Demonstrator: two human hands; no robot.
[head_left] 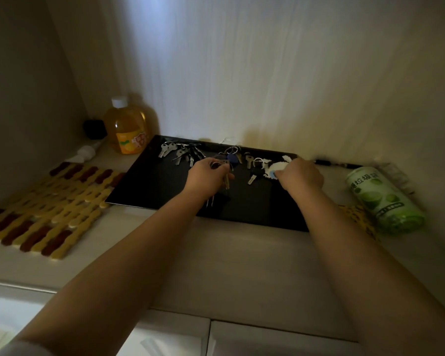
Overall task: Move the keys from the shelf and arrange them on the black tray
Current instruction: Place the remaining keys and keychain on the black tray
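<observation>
A black tray [149, 186] lies on the white shelf against the back wall. Several key bunches rest along its far side: a silver bunch [176, 151] at the left, and a bunch with a blue fob [232, 157] in the middle. My left hand [208, 176] is over the tray's middle and grips a bunch of brass keys [226, 179] that hang below my fingers. My right hand [302, 174] pinches a white fob [275, 168] joined to a ring and a black-headed key [254, 176] lying on the tray.
An orange drink bottle [127, 127] and a small black object [95, 129] stand at the back left. A yellow and brown woven mat [49, 201] covers the shelf's left part. A green roll [382, 199] lies right of the tray, a dark pen [329, 163] behind.
</observation>
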